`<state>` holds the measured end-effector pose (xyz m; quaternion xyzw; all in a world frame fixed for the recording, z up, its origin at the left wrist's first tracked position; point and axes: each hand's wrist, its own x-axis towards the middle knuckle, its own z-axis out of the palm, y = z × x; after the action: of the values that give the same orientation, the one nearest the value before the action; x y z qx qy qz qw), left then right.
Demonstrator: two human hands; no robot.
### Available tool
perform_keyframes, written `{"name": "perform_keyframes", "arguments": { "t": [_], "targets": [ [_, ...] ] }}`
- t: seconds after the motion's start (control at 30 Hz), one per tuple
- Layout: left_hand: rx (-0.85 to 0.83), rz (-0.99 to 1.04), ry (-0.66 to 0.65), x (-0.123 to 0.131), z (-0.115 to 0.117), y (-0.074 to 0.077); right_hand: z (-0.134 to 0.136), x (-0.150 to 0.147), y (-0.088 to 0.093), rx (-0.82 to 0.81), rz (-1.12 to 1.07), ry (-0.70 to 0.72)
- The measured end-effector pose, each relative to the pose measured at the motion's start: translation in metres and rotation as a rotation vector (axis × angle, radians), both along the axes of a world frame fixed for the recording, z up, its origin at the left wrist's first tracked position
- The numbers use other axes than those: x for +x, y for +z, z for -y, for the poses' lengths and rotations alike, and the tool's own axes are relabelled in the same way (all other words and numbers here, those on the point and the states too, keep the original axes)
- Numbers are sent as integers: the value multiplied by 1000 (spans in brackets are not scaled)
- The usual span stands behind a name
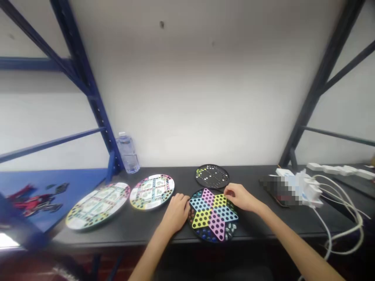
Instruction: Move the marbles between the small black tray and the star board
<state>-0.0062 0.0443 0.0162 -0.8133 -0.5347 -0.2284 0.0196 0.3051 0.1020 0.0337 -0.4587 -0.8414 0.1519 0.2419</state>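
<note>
A round black tray (202, 234) lies near the table's front edge. On it sits a star-shaped board (213, 212) with pink, yellow and blue points full of dark holes. Marbles or pieces (230, 230) fill sections around the star, dark blue, clear and reddish ones among them. At the tray's left rim rests my left hand (177, 210), its fingers bent and close together; what they hold, if anything, is hidden. My right hand (236, 195) pinches at the upper right, beside the yellow point; anything between its fingertips is too small to make out.
Behind the tray lies a black perforated disc (212, 176). Two round patterned boards (152, 191) (98, 205) are at the left, near a clear bottle (128, 153). White boxes (310, 189), a dark device (278, 191) and cables (359, 230) lie right. Blue posts (99, 109) frame the left.
</note>
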Motion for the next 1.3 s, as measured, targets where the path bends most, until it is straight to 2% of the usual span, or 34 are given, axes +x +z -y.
{"name": "perform_keyframes", "arguments": {
  "t": [0.1, 0.23, 0.37, 0.5, 0.67, 0.8, 0.93, 1.17, 1.3],
  "targets": [
    [-19, 9, 1, 0, 0, 1, 6, 5, -4, 2, 72, -78],
    [-30, 32, -7, 0, 3, 4, 14, 4, 0, 18, 216, -142],
    [-45, 19, -19, 0, 7, 7, 13, -5, 7, 22, 398, -138],
    [-89, -13, -38, 0, 16, 8, 2, -15, 11, 28, 477, -81],
    [-96, 25, -2, 3, 32, 3, -12, -16, 13, 49, 387, 62],
    [-84, 41, 39, 5, 38, 0, -19, -11, 14, 8, 313, 88],
    [-89, 43, 27, 5, 38, 0, -22, -10, 14, 6, 341, 130],
    [-91, 57, 15, 4, 38, 2, -22, -12, 14, 19, 334, 110],
    [-93, 72, 24, 4, 39, 3, -24, -8, 7, -15, 142, 75]
  ]
}}
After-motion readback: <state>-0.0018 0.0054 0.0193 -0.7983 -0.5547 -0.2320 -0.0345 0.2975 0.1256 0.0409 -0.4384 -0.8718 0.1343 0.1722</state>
